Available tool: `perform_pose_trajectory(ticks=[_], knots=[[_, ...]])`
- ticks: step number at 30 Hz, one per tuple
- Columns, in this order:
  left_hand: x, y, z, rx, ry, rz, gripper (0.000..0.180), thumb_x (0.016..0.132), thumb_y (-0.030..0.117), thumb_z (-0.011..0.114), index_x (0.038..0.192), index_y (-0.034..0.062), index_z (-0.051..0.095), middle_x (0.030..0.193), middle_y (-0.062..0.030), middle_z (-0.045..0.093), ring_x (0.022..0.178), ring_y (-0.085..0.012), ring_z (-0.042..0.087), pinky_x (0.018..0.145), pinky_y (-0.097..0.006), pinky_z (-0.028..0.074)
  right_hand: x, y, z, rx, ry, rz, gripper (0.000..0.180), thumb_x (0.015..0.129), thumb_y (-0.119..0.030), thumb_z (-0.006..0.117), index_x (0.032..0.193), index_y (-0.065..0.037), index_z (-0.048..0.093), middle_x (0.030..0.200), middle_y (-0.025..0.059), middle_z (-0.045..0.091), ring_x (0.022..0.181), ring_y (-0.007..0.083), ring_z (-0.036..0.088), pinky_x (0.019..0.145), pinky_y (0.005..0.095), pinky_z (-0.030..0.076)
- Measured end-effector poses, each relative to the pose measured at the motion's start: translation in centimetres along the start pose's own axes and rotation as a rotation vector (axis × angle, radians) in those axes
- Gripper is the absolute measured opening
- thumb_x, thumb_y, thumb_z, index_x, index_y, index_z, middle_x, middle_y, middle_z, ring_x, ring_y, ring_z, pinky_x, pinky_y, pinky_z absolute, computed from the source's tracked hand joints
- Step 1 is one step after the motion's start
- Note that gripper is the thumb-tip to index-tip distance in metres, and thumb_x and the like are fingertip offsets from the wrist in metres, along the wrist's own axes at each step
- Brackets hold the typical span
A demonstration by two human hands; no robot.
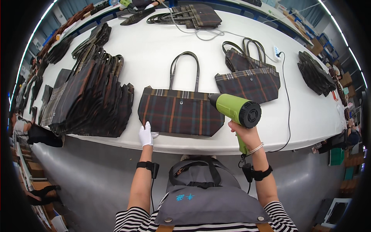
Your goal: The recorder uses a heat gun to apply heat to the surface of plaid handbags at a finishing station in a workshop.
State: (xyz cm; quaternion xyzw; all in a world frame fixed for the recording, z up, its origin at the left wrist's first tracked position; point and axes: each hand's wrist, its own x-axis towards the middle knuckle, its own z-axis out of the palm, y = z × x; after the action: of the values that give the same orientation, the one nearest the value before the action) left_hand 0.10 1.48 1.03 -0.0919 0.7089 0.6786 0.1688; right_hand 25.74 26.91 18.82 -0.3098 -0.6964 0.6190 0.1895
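A dark plaid tote bag (pixel 176 114) lies flat on the white table, its looped handle stretched toward the far side. White-gloved, my left hand (pixel 146 136) is closed at the bag's lower left corner, with one finger on top of the fabric; the other fingers are partly hidden. My right hand (pixel 247 136), ungloved at the visible thumb, grips the handle of a green heat gun (pixel 234 108) with a black nozzle and a round black rear vent. The nozzle points left, over the bag's upper right edge.
A tall pile of plaid bags (pixel 94 92) fills the left side. Two more totes (pixel 249 83) overlap beyond the heat gun, and others lie at the far edge (pixel 201 17) and right (pixel 315 73). A black cord (pixel 288 104) runs to a white power strip (pixel 276 53).
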Motion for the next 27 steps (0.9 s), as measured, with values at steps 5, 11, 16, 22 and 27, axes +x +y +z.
perform_pose_trajectory(ticks=[5,11,16,22,27], knots=[[-0.7,1.5,-0.6,0.05,0.005,-0.018,0.043,0.091,0.033,0.055,0.111,-0.0044,0.048,0.08,-0.0144,0.06,0.047,-0.0203,0.06,0.039,-0.027,0.05,1.3,-0.3,0.1,0.044,-0.034,0.083,0.019,0.074,-0.007,0.07,0.09,-0.001,0.061,0.079,0.0032,0.059,0.066,0.0131,0.057,0.06,0.0274,0.046],[0.0,2.2,-2.0,0.309,0.155,0.146,0.044,0.09,0.037,0.053,0.117,0.0023,0.052,0.085,-0.0115,0.063,0.06,-0.0188,0.064,0.047,-0.028,0.049,2.6,-0.7,1.1,0.014,-0.046,0.059,0.02,0.075,-0.009,0.07,0.091,-0.002,0.061,0.079,0.0036,0.059,0.066,0.0136,0.058,0.058,0.0269,0.045],[0.8,0.2,-2.7,0.754,0.287,0.545,0.038,0.095,0.034,0.043,0.122,0.0081,0.052,0.104,-0.014,0.064,0.088,-0.0297,0.063,0.072,-0.037,0.05,4.0,-0.7,2.3,-0.028,-0.03,0.038,0.021,0.075,-0.011,0.071,0.091,-0.003,0.06,0.078,0.0033,0.059,0.065,0.0132,0.058,0.056,0.0271,0.045],[1.0,-0.6,-2.9,0.689,0.281,0.536,0.035,0.097,0.029,0.035,0.123,0.0109,0.051,0.11,-0.0147,0.062,0.096,-0.0342,0.059,0.079,-0.04,0.046,4.3,-1.8,3.6,0.039,-0.084,0.167,0.024,0.074,-0.012,0.071,0.093,-0.003,0.06,0.08,0.0035,0.059,0.066,0.013,0.058,0.055,0.0265,0.045],[0.8,-0.3,-2.8,0.679,0.261,0.553,0.035,0.097,0.027,0.034,0.124,0.0118,0.05,0.108,-0.0158,0.062,0.094,-0.0352,0.059,0.078,-0.041,0.046,3.8,-3.2,6.0,0.03,-0.188,0.182,0.026,0.076,-0.014,0.072,0.096,-0.003,0.061,0.081,0.0039,0.06,0.067,0.013,0.059,0.055,0.0262,0.046]])
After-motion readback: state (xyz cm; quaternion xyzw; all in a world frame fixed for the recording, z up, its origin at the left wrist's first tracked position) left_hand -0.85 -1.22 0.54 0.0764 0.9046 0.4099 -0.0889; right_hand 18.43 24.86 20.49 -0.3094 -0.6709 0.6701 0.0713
